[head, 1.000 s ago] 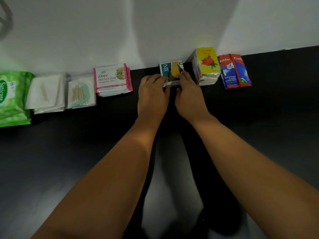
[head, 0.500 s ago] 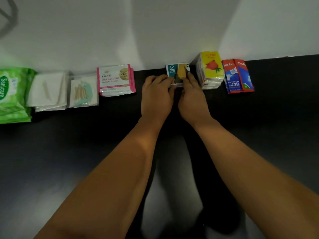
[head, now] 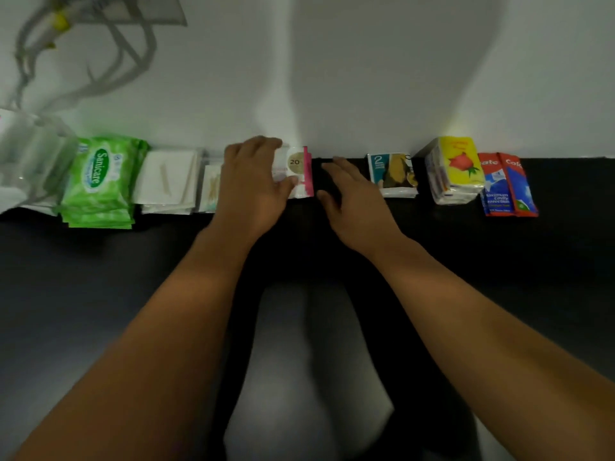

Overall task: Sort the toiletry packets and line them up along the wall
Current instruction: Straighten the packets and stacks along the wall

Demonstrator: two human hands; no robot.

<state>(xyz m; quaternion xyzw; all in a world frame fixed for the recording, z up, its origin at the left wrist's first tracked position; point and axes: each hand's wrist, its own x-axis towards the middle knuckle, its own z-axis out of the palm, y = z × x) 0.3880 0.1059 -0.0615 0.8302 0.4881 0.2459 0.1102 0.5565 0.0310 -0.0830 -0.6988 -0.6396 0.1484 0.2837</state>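
Pink packets are clasped in my left grip, right grip slack and empty; a hasty shove likely fans the stack or bumps the neighbouring packet.

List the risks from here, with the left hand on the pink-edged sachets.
1. The left hand grips the pink-edged sachets, a loose stack; sliding it may fan the layers out of line.
2. That hand covers part of the cotton bud packet beside it, so a shove could knock that packet askew.
3. The open right hand is near the teal packet; a careless sweep might push it away from the wall.
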